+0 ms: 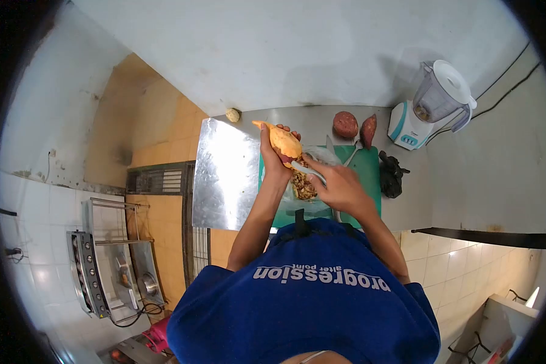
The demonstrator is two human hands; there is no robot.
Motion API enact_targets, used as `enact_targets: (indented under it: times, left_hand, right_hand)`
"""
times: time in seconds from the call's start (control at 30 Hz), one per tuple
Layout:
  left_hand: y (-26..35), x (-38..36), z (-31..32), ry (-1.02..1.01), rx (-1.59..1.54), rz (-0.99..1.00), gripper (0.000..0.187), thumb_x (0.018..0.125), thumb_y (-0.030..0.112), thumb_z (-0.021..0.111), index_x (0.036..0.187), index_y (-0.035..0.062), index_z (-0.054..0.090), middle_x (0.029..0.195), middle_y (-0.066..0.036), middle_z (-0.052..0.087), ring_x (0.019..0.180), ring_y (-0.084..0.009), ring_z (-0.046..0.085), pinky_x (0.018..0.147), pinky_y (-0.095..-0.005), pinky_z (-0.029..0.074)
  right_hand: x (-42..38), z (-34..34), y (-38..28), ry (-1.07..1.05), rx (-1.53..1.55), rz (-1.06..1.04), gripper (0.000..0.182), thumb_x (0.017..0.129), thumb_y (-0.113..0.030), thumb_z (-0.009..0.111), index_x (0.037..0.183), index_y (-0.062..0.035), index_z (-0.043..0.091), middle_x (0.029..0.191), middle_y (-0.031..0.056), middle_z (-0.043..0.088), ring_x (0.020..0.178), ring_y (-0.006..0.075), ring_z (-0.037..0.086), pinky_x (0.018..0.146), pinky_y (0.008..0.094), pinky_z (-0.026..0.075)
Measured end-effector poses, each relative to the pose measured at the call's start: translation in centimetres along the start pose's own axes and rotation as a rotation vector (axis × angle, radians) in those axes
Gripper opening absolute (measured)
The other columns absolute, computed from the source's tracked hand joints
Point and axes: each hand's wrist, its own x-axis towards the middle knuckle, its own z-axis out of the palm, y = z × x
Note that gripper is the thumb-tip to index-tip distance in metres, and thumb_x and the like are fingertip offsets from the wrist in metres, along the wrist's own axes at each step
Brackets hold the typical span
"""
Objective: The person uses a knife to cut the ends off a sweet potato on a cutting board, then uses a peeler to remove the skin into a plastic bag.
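Observation:
My left hand (274, 159) is wrapped round a mostly peeled orange sweet potato (283, 142), tilted above the table; a patch of reddish skin is left near its lower end. My right hand (341, 187) grips the light grey handle of a peeler (308, 170), its head against the sweet potato's lower end. Below both hands, a clear plastic bag (316, 156) with brownish peelings (304, 187) lies on a green cutting board (365, 168). Two unpeeled sweet potatoes, a round one (345, 124) and a longer one (368, 130), rest behind the board.
A utensil with a metal handle (353, 153) and a blade-like piece (329, 144) lie near the board's back edge. To the right are a black plastic bag (392, 176) and a blender (431, 106). A small pale lump (232, 114) sits at the metal table's (221, 176) back left corner.

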Motion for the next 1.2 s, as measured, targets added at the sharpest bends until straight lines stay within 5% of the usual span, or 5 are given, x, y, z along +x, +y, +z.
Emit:
enact_targets:
  times: [0.4, 0.53, 0.7, 0.9, 1.2]
  left_hand:
    - [-1.3, 0.2, -3.1, 0.015, 0.067, -0.167, 0.047, 0.098, 0.053, 0.057, 0.098, 0.0065, 0.055, 0.09, -0.008, 0.059, 0.081, -0.0249, 0.062, 0.077, -0.0399, 0.056]
    - [-1.2, 0.9, -4.8, 0.066, 0.098, -0.149, 0.047, 0.098, 0.053, 0.058, 0.099, 0.0064, 0.055, 0.089, -0.008, 0.059, 0.082, -0.0243, 0.062, 0.078, -0.0388, 0.056]
    - [2.0, 2.6, -7.9, 0.051, 0.005, -0.106, 0.044, 0.098, 0.051, 0.058, 0.095, 0.0073, 0.057, 0.087, -0.007, 0.06, 0.083, -0.0231, 0.062, 0.078, -0.038, 0.055]
    - [0.4, 1.0, -7.3, 0.064, -0.039, -0.12, 0.042, 0.099, 0.049, 0.056, 0.096, 0.0076, 0.057, 0.088, -0.008, 0.061, 0.081, -0.0239, 0.062, 0.079, -0.039, 0.055]
    - [0.7, 1.0, -6.7, 0.083, -0.009, 0.0, 0.043, 0.099, 0.05, 0.057, 0.098, 0.0077, 0.057, 0.09, -0.007, 0.06, 0.084, -0.025, 0.062, 0.079, -0.0377, 0.055]
  right_hand:
    - [1.2, -2.1, 2.3, -0.276, -0.126, -0.12, 0.044, 0.099, -0.036, 0.054, 0.14, -0.0221, 0.059, 0.064, 0.0204, 0.058, 0.073, 0.0399, 0.063, 0.075, 0.0498, 0.048]
    - [1.5, -0.7, 4.6, -0.248, -0.094, -0.184, 0.043, 0.099, -0.034, 0.054, 0.14, -0.0216, 0.059, 0.062, 0.0197, 0.057, 0.069, 0.0382, 0.063, 0.072, 0.047, 0.048]
    - [0.4, -0.5, 8.0, -0.26, 0.186, -0.047, 0.045, 0.098, -0.037, 0.055, 0.14, -0.0213, 0.059, 0.102, 0.0255, 0.069, 0.093, 0.0426, 0.066, 0.084, 0.0483, 0.051]
    - [0.9, 3.6, 5.8, -0.027, 0.192, -0.119, 0.047, 0.098, -0.037, 0.055, 0.142, -0.0203, 0.056, 0.092, 0.0259, 0.069, 0.087, 0.0439, 0.066, 0.082, 0.0498, 0.05]
    - [0.0, 1.9, 5.9, -0.188, -0.097, -0.043, 0.047, 0.098, -0.034, 0.054, 0.143, -0.0229, 0.056, 0.073, 0.0225, 0.063, 0.077, 0.0414, 0.065, 0.072, 0.0491, 0.049]
